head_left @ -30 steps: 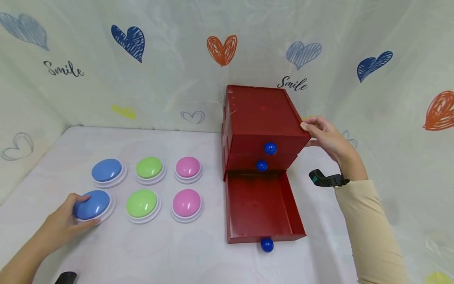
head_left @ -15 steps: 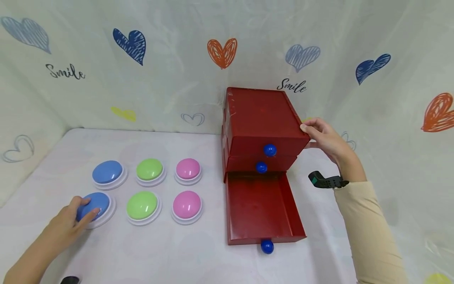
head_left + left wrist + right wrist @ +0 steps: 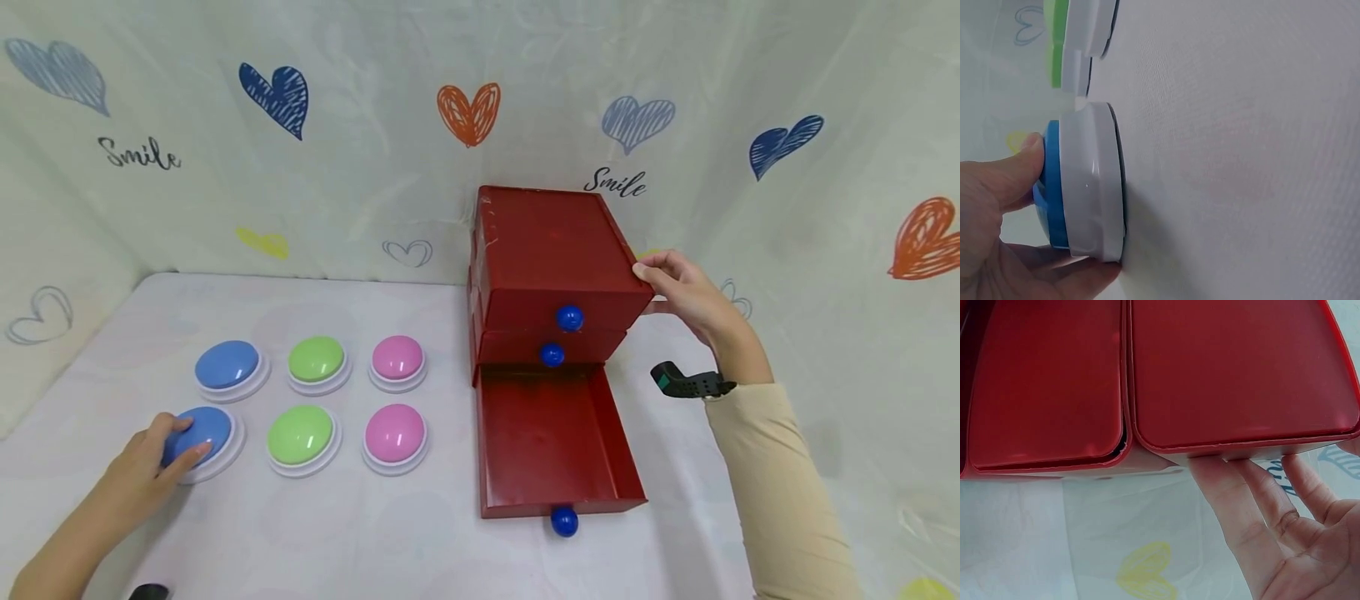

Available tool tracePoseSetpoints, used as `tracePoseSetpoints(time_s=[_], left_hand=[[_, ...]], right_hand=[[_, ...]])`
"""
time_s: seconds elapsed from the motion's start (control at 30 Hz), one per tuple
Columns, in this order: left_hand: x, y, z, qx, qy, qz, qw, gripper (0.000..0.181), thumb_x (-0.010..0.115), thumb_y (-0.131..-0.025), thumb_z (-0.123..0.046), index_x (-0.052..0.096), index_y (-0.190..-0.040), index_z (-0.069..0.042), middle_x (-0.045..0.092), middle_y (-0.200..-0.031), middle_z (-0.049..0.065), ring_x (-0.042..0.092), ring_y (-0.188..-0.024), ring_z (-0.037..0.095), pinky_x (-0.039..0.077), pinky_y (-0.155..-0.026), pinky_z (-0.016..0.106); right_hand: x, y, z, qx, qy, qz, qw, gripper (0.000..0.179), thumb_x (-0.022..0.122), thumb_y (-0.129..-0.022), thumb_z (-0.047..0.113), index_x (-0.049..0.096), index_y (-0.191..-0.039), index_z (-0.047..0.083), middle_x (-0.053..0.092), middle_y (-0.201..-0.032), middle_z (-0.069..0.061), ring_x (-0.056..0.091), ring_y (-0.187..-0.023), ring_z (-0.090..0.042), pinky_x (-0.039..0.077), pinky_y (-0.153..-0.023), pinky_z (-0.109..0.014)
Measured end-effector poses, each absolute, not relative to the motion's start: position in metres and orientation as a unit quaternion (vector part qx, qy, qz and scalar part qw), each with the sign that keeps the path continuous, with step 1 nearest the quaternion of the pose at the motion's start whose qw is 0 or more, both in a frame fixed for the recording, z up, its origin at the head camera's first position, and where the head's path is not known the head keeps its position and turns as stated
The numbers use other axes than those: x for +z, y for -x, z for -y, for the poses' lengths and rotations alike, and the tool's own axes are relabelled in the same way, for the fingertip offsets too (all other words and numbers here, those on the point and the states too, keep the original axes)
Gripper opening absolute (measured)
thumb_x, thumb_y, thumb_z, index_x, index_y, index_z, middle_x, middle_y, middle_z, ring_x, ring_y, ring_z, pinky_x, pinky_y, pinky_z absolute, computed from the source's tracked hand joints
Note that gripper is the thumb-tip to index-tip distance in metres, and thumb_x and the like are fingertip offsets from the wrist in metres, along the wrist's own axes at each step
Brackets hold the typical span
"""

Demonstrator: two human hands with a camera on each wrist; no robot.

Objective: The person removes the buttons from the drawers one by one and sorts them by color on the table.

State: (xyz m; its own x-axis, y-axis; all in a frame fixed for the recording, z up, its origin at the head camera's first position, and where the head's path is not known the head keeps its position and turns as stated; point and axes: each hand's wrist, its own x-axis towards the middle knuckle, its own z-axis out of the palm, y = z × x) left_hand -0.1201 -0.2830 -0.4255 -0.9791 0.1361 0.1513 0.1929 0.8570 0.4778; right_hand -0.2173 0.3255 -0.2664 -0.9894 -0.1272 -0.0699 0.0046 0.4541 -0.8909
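At the left of the head view, my left hand holds the front blue push button, with a fingertip and the thumb on its dome. In the left wrist view the thumb touches the edge of the blue dome, and other fingers reach round the white base. My right hand rests at the upper right edge of the red drawer cabinet. Its thumb lies on the top; its extended fingers touch the side in the right wrist view. The bottom drawer is pulled out, with nothing visible inside.
Another blue button, two green buttons and two pink buttons stand in two rows left of the cabinet. The upper two drawers, with blue knobs, are pushed in. A curtain with printed hearts hangs behind the table.
My left thumb has moved from beside the button's white base up onto the blue dome. My right hand stays at the cabinet's edge. The camera view has shifted slightly.
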Motion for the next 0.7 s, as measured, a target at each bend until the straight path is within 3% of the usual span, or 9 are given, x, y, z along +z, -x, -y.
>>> tracePoseSetpoints(time_s=[0.23, 0.47, 0.7], left_hand=[[-0.430, 0.122, 0.288, -0.276, 0.110, 0.952, 0.076, 0.035, 0.052, -0.095, -0.019, 0.039, -0.107, 0.011, 0.047, -0.109, 0.042, 0.041, -0.099, 0.057, 0.032, -0.078, 0.061], [-0.421, 0.125, 0.285, -0.243, 0.088, 0.965, 0.037, 0.042, 0.052, -0.095, -0.025, 0.040, -0.112, 0.011, 0.041, -0.110, 0.044, 0.038, -0.100, 0.058, 0.033, -0.078, 0.068], [-0.391, 0.116, 0.258, -0.172, 0.043, 0.983, 0.052, 0.040, 0.060, -0.091, -0.028, 0.047, -0.117, 0.000, 0.035, -0.119, 0.039, 0.035, -0.098, 0.059, 0.034, -0.072, 0.071]], right_hand=[[-0.266, 0.217, -0.324, -0.525, 0.037, -0.848, 0.060, 0.023, 0.047, -0.097, 0.032, 0.041, -0.113, 0.017, 0.054, -0.102, 0.008, 0.060, -0.084, -0.005, 0.054, -0.073, -0.022], [-0.267, 0.216, -0.326, -0.524, 0.035, -0.849, 0.062, 0.022, 0.046, -0.097, 0.032, 0.041, -0.113, 0.017, 0.054, -0.102, 0.008, 0.060, -0.084, -0.005, 0.054, -0.073, -0.023], [-0.267, 0.218, -0.326, -0.526, 0.038, -0.847, 0.061, 0.022, 0.046, -0.097, 0.032, 0.041, -0.113, 0.018, 0.053, -0.102, 0.008, 0.060, -0.085, -0.005, 0.054, -0.073, -0.022]])
